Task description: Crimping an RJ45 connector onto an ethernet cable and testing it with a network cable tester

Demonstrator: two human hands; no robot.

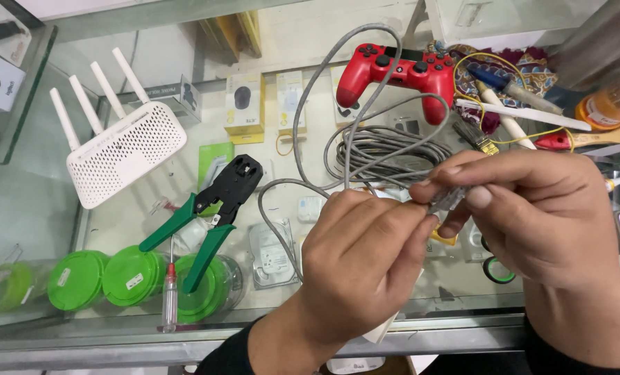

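My left hand point(362, 260) pinches the end of a grey network cable point(310, 90) low in the middle of the view. My right hand point(532, 208) holds a small clear plug point(449, 199) between thumb and fingers, right against the cable end. The cable loops up and back to a coil point(386, 149) lying on the glass counter behind my hands. A green-handled crimping tool point(209, 212) rests on the counter to the left of my left hand.
A white router with several antennas point(119, 149) lies at the left. A red game controller point(393, 69) sits behind the coil. Brushes and screwdrivers point(518, 104) clutter the right. A small red-handled screwdriver point(170, 302) lies at the front edge. Green round cases point(77, 278) show under the glass.
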